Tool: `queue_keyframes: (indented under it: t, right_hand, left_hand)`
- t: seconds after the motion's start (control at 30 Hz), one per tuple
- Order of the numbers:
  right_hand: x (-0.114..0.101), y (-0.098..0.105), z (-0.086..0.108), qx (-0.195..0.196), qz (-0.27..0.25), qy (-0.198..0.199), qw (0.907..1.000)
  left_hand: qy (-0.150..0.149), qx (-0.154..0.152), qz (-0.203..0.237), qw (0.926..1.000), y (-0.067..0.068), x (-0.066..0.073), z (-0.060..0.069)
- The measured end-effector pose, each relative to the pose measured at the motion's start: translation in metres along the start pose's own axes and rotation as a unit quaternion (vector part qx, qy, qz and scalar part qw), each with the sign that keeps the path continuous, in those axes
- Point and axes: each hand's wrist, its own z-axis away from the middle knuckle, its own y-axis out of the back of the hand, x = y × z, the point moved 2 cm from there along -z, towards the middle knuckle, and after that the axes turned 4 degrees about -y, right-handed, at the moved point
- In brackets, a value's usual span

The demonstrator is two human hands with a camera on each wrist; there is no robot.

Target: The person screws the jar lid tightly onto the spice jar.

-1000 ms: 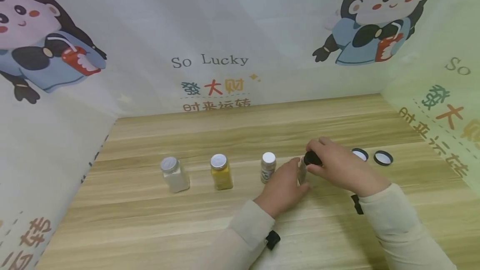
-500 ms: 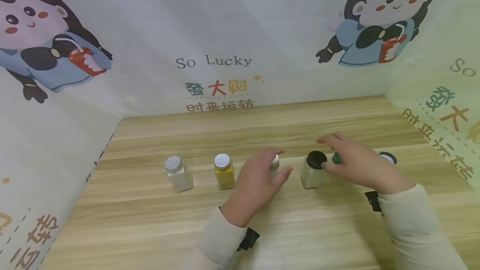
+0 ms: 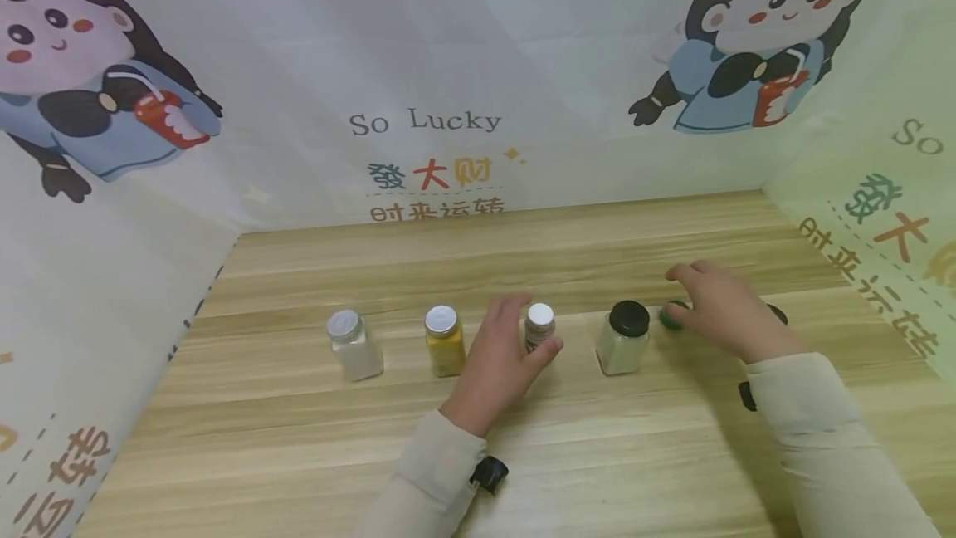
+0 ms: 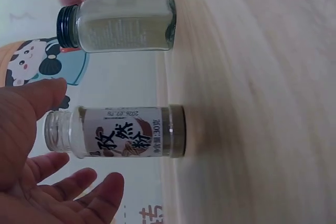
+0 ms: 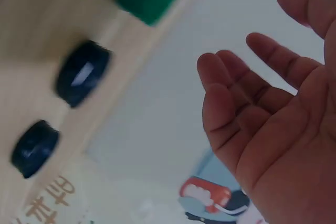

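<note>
While the left hand [image 3: 495, 368] is spread wide, the cumin-powder bottle [image 4: 123, 132] stands upright between its thumb and fingers, contact unclear | right hand [image 3: 732, 314] loosely curved, holding nothing | bottle likely light, rigid, smooth; best held round its middle

Cartoon-printed backdrop [image 3: 568, 65] behind wood-grain tabletop [image 3: 299, 455].

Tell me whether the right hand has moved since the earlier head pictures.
Yes. Judged against the yellow jar, the right hand has moved right, away from the black-lidded jar.
</note>
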Motion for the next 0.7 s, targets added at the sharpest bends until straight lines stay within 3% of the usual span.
queue_keyframes:
  t: [0.3,0.7]
  right_hand:
    - [0.014,-0.015,-0.006,-0.041,-0.009,-0.038,0.9984]
    - [0.021,-0.028,-0.010,-0.050,-0.013,-0.031,0.9982]
  left_hand:
    - [0.024,-0.023,0.037,0.9987,-0.005,-0.012,-0.003]
    - [0.031,-0.010,0.077,0.9965,-0.012,-0.022,-0.004]
